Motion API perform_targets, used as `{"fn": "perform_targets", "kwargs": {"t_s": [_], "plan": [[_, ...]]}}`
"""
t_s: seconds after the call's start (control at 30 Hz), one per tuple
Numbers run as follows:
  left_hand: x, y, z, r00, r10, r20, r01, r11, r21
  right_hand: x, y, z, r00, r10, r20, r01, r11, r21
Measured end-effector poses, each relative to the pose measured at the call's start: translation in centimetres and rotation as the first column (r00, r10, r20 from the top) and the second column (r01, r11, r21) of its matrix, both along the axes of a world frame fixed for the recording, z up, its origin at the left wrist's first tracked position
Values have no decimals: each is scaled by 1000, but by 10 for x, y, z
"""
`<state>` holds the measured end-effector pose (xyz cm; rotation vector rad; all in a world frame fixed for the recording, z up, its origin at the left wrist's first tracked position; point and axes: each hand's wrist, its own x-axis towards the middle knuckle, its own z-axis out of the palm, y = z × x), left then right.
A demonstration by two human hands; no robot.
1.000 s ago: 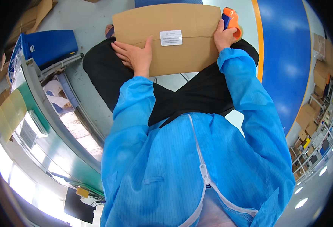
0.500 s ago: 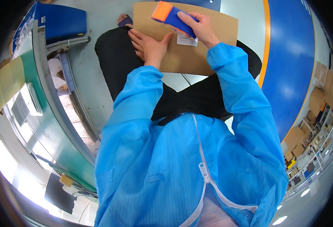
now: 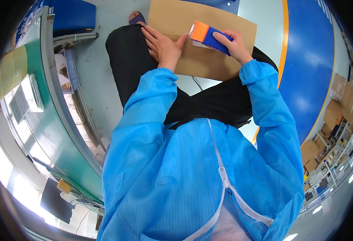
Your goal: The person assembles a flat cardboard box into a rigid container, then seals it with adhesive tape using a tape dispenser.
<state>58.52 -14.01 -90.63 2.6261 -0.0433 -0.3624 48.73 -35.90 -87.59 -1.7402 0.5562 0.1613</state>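
A flat brown cardboard piece lies across my lap. My left hand rests flat along its left side, fingers stretched out and thumb apart. In my right hand is a handheld tool with a blue handle and a broad orange head. Its exact kind I cannot make out. The orange end points left, close to my left thumb, over the cardboard. A white label on the cardboard is mostly covered by the tool. Whether the tool touches the cardboard I cannot tell.
Left of me runs a green-topped bench with a metal edge, bearing a stack of papers. A blue bin stands at the far left. An orange line on the floor borders a blue area to the right. Cardboard boxes are piled at the far right.
My right hand has brought the tool lower and to the right, and its orange head has turned more toward the left. My left hand stays on the cardboard. The view has shifted slightly.
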Motion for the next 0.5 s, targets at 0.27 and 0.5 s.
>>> {"fn": "perform_targets", "kwargs": {"t_s": [0.27,0.5], "plan": [[5,-14,24,890,-27,-455,-292,734,-614,-8,-7,8,999,25,-31,-25,1000,10],[14,-11,11,908,-75,-412,-236,721,-651,5,2,19,998,55,-17,-57,995,-79]]}}
